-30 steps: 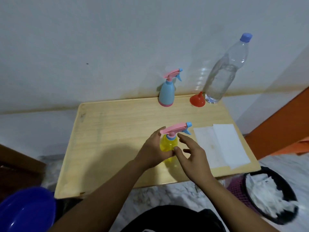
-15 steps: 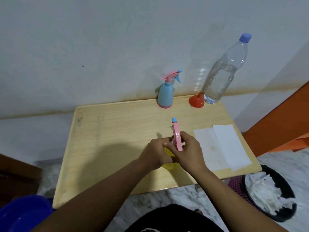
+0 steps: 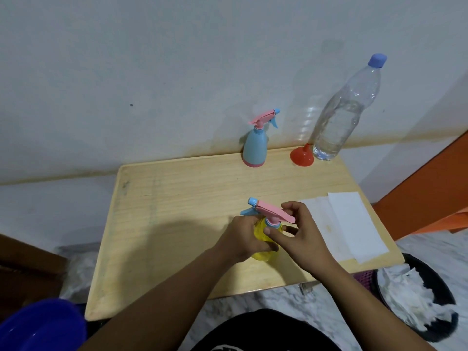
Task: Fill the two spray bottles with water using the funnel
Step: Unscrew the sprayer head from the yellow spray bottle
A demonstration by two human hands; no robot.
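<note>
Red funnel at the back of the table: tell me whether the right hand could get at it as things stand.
Probably yes, once freed. The right hand is busy on the yellow spray bottle's pink head. The funnel sits mouth-down against the water bottle, and bare table lies between.

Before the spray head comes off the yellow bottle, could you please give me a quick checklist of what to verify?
1. Left hand steadies the yellow bottle: ok.
2. Right hand on the spray head: ok.
3. Head unscrewed free: cannot tell.
4. Funnel within reach, unobstructed at the table's far edge: ok.
5. Water bottle holds water: ok; its cap is still on: not ok for pouring.
6. Blue bottle upright, clear of the hands: ok.
</note>
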